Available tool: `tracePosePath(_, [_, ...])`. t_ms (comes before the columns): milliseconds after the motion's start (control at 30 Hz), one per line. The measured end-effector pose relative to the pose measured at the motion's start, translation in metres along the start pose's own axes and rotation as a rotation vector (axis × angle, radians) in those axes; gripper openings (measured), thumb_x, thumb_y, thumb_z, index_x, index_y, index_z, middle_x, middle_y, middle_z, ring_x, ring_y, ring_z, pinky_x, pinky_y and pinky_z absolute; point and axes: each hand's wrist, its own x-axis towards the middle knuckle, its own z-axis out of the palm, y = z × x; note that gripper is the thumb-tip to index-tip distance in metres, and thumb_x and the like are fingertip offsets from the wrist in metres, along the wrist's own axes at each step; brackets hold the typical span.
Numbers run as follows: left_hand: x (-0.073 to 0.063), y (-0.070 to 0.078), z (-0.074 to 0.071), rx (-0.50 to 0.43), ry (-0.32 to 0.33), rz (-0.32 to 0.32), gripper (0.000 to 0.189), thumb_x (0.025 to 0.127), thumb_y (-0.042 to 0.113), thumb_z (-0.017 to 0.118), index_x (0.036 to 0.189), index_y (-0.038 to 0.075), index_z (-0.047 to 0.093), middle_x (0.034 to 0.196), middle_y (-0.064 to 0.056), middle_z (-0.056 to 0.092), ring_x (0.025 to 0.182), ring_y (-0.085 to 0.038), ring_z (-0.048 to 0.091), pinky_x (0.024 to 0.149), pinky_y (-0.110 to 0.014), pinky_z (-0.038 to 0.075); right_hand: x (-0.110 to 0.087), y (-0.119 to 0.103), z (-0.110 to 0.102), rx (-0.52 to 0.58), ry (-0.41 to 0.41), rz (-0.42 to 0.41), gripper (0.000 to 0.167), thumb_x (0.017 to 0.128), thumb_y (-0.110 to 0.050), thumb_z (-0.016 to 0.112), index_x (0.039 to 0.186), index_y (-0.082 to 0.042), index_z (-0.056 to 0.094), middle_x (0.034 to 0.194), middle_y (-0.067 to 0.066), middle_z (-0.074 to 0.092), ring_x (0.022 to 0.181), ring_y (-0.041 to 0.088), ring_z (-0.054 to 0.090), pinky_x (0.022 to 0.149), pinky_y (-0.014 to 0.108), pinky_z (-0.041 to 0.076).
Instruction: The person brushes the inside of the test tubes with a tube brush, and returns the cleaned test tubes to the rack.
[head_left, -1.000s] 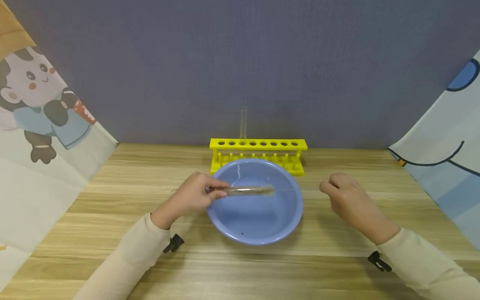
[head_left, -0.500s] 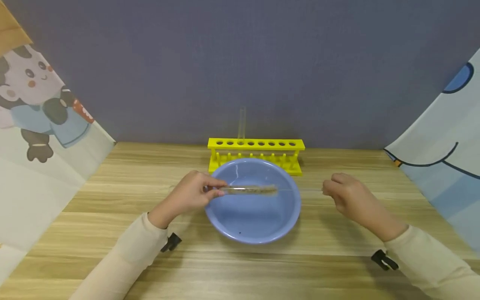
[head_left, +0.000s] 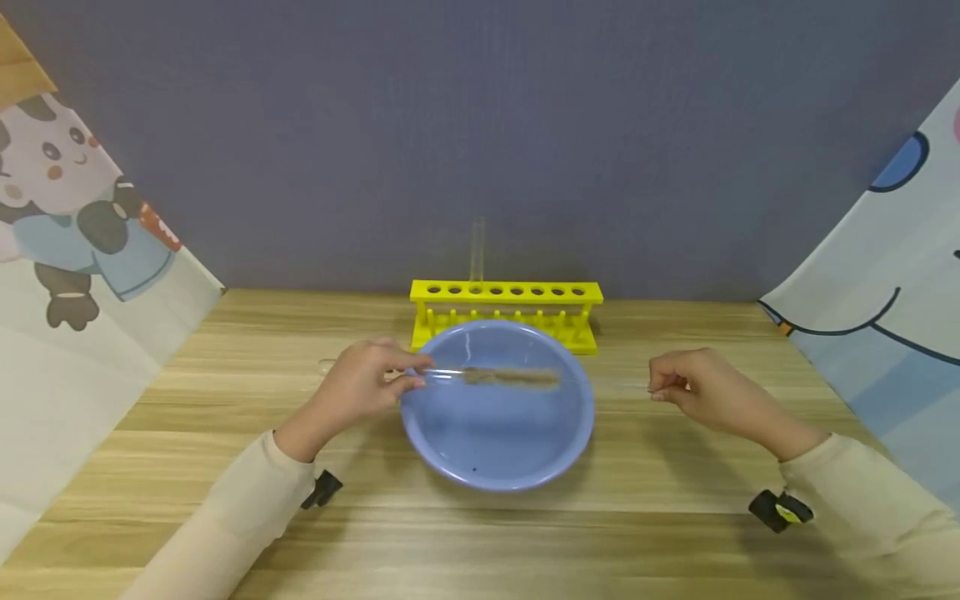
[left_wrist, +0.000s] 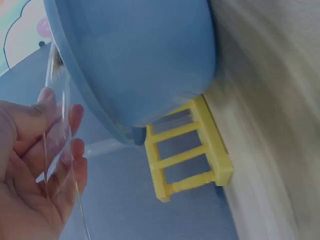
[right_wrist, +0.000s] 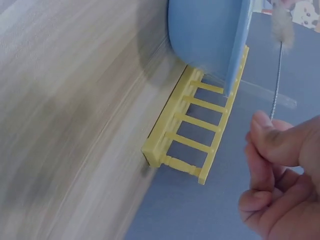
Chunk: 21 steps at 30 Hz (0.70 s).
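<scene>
My left hand holds a clear glass test tube level over the blue basin, thumb and fingers around it. Its rounded end sticks out to the left past the hand. Between thumb and forefinger, my right hand pinches the thin twisted wire of a test tube brush. The brush's tan bristles lie in line with the tube, partly in its mouth and partly out to the right, slightly blurred. In the left wrist view the tube passes through the fingers.
Behind the basin stands a yellow test tube rack, with one clear tube upright in it. A small dark speck lies inside the basin near its front. A grey-blue panel rises behind the wooden table.
The brush has slid right relative to the tube, so more bristles show outside its mouth. My left hand has shifted left, and the right hand's fingers have turned on the wire.
</scene>
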Motion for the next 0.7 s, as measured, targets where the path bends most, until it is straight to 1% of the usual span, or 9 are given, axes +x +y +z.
tracePosePath(100, [0.0,-0.004,-0.001,-0.002,0.03,0.036,0.026,0.074,0.011,0.08,0.1,0.009,0.075,0.088,-0.002,0.072,0.068,-0.01,0.052,0.055,-0.023,0.042,-0.002,0.002,-0.001,0.037,-0.03,0.028,0.041,0.072,0.009,0.074,0.069,-0.026,0.051,0.067,-0.018,0.051,0.058,-0.004,0.043,0.049,0.02,0.038])
tracePosePath(267, [-0.001,-0.007,0.0,0.021,0.1,0.116,0.029,0.07,0.009,0.082,0.098,0.009,0.075,0.087,-0.002,0.071,0.072,-0.012,0.054,0.056,-0.023,0.045,-0.002,0.006,-0.002,0.127,-0.1,0.024,0.038,0.074,0.01,0.071,0.069,-0.022,0.051,0.065,-0.017,0.049,0.057,-0.004,0.041,0.048,0.02,0.038])
tracePosePath(467, [-0.004,-0.012,0.004,0.069,0.183,0.173,0.032,0.066,0.008,0.084,0.097,0.01,0.076,0.085,-0.002,0.07,0.072,-0.014,0.056,0.055,-0.022,0.046,-0.001,0.012,-0.003,0.255,-0.203,0.019,0.031,0.079,0.007,0.069,0.07,-0.02,0.055,0.063,-0.015,0.047,0.056,-0.004,0.038,0.046,0.02,0.038])
tracePosePath(533, [-0.004,-0.012,0.004,0.074,0.196,0.183,0.032,0.066,0.008,0.084,0.097,0.01,0.076,0.087,-0.002,0.071,0.074,-0.014,0.057,0.056,-0.023,0.047,0.0,0.013,-0.004,0.291,-0.223,0.02,0.029,0.08,0.005,0.069,0.07,-0.019,0.055,0.062,-0.014,0.044,0.055,-0.004,0.036,0.046,0.021,0.037])
tracePosePath(600, [-0.004,-0.012,0.004,0.07,0.193,0.179,0.032,0.066,0.008,0.084,0.097,0.01,0.076,0.087,-0.001,0.071,0.074,-0.014,0.057,0.056,-0.023,0.047,-0.001,0.014,-0.005,0.309,-0.231,0.032,0.028,0.08,0.004,0.069,0.07,-0.018,0.054,0.062,-0.013,0.043,0.055,-0.004,0.034,0.046,0.021,0.036])
tracePosePath(667, [-0.005,-0.012,0.003,0.06,0.18,0.173,0.032,0.066,0.009,0.084,0.097,0.011,0.076,0.086,0.0,0.071,0.075,-0.013,0.057,0.056,-0.022,0.047,-0.001,0.014,-0.005,0.285,-0.213,0.048,0.028,0.08,0.003,0.069,0.07,-0.018,0.054,0.063,-0.013,0.044,0.056,-0.003,0.036,0.046,0.021,0.035])
tracePosePath(700, [-0.005,-0.012,0.003,0.054,0.172,0.17,0.031,0.066,0.008,0.084,0.097,0.011,0.076,0.086,0.0,0.071,0.074,-0.013,0.056,0.056,-0.022,0.046,-0.002,0.013,-0.004,0.252,-0.187,0.042,0.029,0.08,0.004,0.069,0.07,-0.018,0.053,0.063,-0.014,0.044,0.056,-0.003,0.036,0.046,0.021,0.035])
